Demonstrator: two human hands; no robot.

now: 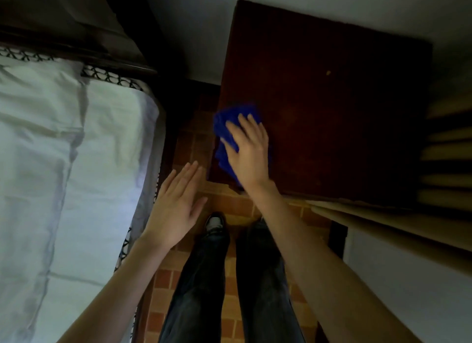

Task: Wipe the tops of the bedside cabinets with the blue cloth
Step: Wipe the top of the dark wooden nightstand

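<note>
Dark cabinet top beside bed. Our right hand presses blue cloth flat there, grip spread. Our left hand hovers, spread.

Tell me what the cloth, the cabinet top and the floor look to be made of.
Cloth: likely microfibre or terry, saturated blue, fuzzy matte surface that bunches in soft folds.
Cabinet top: dark reddish-brown wood or veneer, faint grain lines, dull sheen, one pale fleck.
Floor: seemingly terracotta-coloured tile, small rectangles with lighter joints.
</note>
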